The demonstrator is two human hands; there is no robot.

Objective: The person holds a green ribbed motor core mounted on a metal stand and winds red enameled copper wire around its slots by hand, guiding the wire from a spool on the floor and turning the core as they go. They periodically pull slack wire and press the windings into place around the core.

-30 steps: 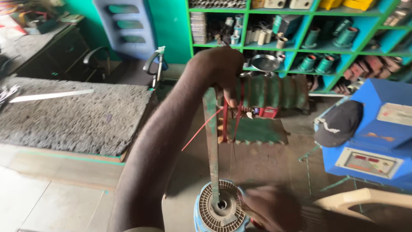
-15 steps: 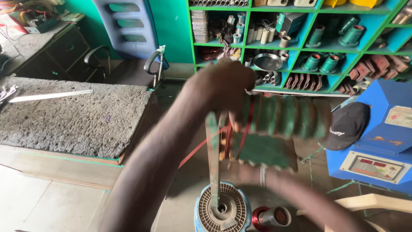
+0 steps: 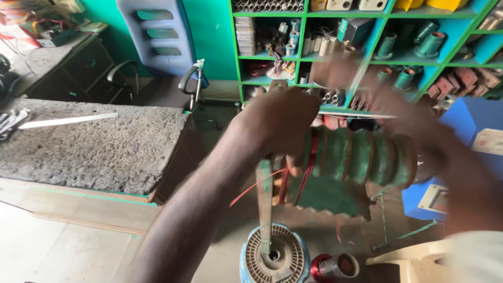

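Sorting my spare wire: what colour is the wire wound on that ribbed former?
Red, on the green former by the left hand; head view.

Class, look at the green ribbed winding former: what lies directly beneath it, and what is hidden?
Below the green ribbed former stand a round slotted stator core and a spool of red wire. The left hand covers the former's near end; its mounting cannot be seen.

On the green shelves ahead of you, a dark teal box point(image 3: 354, 29) with a pale label patch sat tilted on the top shelf, near the middle. At your far right, a pale rectangular panel point(image 3: 490, 141) (its print too blurred to make out) lay on the blue machine, and a second whitish panel point(image 3: 434, 197) showed lower on its front.
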